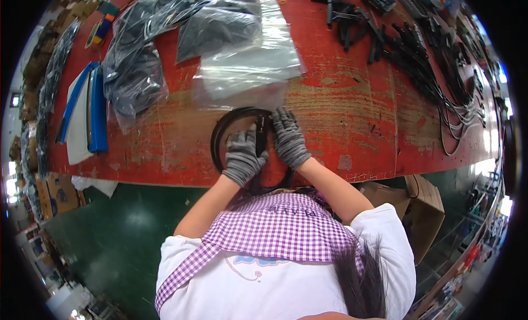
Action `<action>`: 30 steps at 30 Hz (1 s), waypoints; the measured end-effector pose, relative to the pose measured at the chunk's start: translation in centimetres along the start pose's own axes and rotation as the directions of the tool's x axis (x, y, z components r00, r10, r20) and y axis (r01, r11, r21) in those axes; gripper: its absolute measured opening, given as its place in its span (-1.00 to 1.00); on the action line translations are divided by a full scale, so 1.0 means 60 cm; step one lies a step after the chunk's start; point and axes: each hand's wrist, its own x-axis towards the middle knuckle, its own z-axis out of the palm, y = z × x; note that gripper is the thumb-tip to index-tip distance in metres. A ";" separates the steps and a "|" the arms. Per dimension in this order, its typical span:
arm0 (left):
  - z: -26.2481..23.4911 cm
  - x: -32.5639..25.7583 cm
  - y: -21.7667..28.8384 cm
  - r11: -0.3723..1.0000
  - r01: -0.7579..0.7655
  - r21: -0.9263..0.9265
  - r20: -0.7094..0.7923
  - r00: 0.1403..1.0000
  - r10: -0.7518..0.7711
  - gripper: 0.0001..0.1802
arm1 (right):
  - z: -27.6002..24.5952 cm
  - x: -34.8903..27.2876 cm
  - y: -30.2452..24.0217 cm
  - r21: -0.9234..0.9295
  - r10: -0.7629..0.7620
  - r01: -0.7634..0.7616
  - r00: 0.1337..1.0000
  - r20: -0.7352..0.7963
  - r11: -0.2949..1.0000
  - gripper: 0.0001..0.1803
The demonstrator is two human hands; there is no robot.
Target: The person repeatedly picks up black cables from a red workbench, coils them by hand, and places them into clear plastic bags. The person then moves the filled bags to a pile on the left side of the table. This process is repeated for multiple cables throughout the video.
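Observation:
A coil of black cable (215, 134) lies near the front edge of the red worktable (352, 133), with its lower end hanging toward my apron. My left hand (245, 156), in a grey knitted glove, reaches inside the loop and closes on the thick bunched right side of the coil. Beside that bunch, my right hand (290, 137), gloved the same way, rests with its fingers stretched forward. Its fingertips are against or very close to the cable; its thumb is hidden. Just beyond the coil are flat clear plastic bags (247, 78).
Filled clear bags with dark contents (135, 80) lie at the far left, near blue folders (98, 108) and a tape roll (91, 40). Black cables (412, 53) with grey leads (454, 116) spread across the right. A cardboard box (423, 215) stands below the table's right front edge.

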 end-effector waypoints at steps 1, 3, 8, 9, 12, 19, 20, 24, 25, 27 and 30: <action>0.001 0.002 0.019 0.999 -0.015 0.043 0.073 0.997 0.011 -0.09 | -0.006 0.002 0.000 0.018 -0.004 0.004 1.000 -0.009 1.000 -0.46; -0.005 -0.001 -0.008 0.989 -0.007 0.147 -0.070 0.997 0.018 -0.11 | -0.020 -0.004 0.008 -0.041 0.017 -0.017 1.000 0.007 0.999 -0.47; -0.017 -0.012 -0.032 0.994 0.101 0.034 -0.140 0.985 -0.095 -0.14 | -0.018 -0.015 0.018 -0.174 0.019 -0.020 1.000 -0.003 0.984 -0.48; -0.015 -0.016 -0.029 0.995 0.095 0.017 -0.149 0.985 -0.091 -0.15 | -0.025 -0.014 0.029 -0.132 0.045 -0.043 0.999 0.013 0.990 -0.48; -0.007 -0.018 -0.037 0.997 0.047 -0.058 -0.224 0.973 -0.058 -0.16 | -0.078 0.022 0.096 -0.190 -0.026 -0.011 0.982 -0.187 0.982 -0.55; -0.008 -0.013 -0.042 0.993 0.027 -0.118 -0.241 0.969 -0.055 -0.17 | -0.243 0.195 0.448 -0.287 0.642 -0.792 0.607 -0.469 0.539 -0.44; -0.010 -0.013 -0.042 0.993 0.023 -0.119 -0.243 0.969 -0.051 -0.17 | -0.255 0.213 0.459 -0.314 0.729 -0.807 0.587 -0.351 0.499 -0.38; -0.015 -0.011 -0.045 0.989 -0.034 -0.140 -0.267 0.964 -0.005 -0.17 | -0.274 0.229 0.484 -0.302 0.762 -0.764 0.629 -0.154 0.570 -0.39; -0.017 -0.008 -0.044 0.989 -0.053 -0.142 -0.272 0.962 0.012 -0.16 | -0.272 0.218 0.489 -0.242 0.700 -0.732 0.681 -0.214 0.637 -0.43; -0.016 -0.005 -0.041 0.986 -0.049 -0.162 -0.237 0.971 0.009 -0.19 | -0.249 0.187 0.537 0.372 0.656 -0.549 0.695 -0.294 0.749 -0.46; -0.011 -0.026 -0.057 0.991 0.016 -0.131 -0.247 0.968 -0.049 -0.19 | -0.242 0.166 0.302 0.915 0.622 -0.205 0.780 -0.061 0.347 -0.49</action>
